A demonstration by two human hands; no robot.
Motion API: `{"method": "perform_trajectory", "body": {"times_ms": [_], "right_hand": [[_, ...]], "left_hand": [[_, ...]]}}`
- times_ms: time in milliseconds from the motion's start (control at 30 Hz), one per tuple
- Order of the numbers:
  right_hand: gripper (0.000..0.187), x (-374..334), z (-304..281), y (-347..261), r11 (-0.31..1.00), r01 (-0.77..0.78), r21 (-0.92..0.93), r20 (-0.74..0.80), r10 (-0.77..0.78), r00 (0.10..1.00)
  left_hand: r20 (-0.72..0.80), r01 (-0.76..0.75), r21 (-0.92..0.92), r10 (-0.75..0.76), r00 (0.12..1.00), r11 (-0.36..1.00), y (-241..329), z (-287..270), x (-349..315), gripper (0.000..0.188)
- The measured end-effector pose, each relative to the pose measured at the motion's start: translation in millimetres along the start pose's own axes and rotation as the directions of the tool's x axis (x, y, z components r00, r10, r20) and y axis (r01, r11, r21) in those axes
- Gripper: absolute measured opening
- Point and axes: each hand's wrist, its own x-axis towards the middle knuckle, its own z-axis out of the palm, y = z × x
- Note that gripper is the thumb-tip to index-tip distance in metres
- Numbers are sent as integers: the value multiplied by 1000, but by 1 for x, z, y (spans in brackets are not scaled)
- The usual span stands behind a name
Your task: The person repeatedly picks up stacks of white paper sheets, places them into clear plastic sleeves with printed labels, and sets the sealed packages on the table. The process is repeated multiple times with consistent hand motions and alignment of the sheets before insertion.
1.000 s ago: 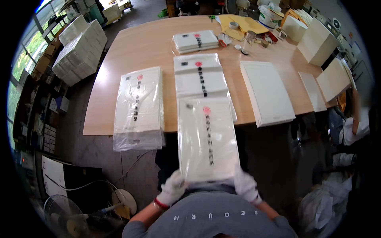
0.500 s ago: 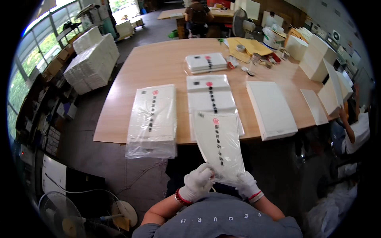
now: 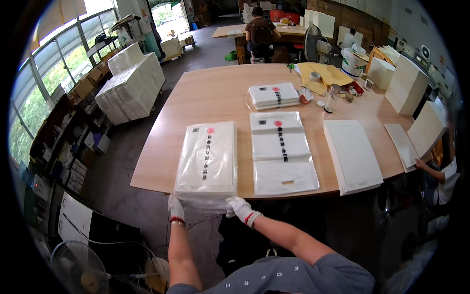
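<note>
Bagged stack [image 3: 207, 157] at eleven o'clock: my left fingers [image 3: 173, 200] and right fingers [image 3: 232, 201] pinch closed on its loose plastic edge [image 3: 204, 203]; uneven pulling could tear it.

Bags [image 3: 196, 159] bear red seals [image 3: 210, 131] and black, seemingly Chinese characters [image 3: 206, 157]; a shirt [image 3: 313, 277], letters [image 3: 279, 274].

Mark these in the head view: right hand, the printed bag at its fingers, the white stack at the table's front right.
Right hand [image 3: 240, 208]: head view, back of the white glove.
Printed bag [image 3: 218, 160]: head view, upper face, right of the printing.
White stack [image 3: 354, 156]: head view, middle of the top face.
</note>
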Motion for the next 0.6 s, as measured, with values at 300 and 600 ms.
{"method": "perform_trajectory", "body": {"times_ms": [300,600], "right_hand": [[35,-83,-111,28,989,-130,-76,-12,129,992],[35,-158,-196,20,997,-17,74,-351,42,936]], "left_hand": [[191,113,573,-267,944,812,-72,11,-148,14],[813,-808,248,338,474,534,1,297,-222,18]]}}
